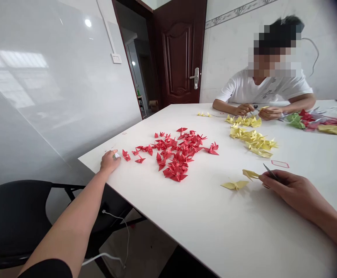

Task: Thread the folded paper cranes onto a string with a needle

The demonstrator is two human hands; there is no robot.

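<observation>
My left hand is at the left edge of the white table, its fingers curled round a small whitish thing that I cannot make out. Right beside it lies a red paper crane, and a loose pile of red cranes spreads over the middle. My right hand pinches a yellow paper crane, with a thin pointed dark tool also held between its fingers. Just left of that, another yellow crane rests on the table.
Across the table a person in a white shirt handles yellow paper. Yellow cranes lie before them, with green, red and pink ones at the far right. A black chair stands at the left.
</observation>
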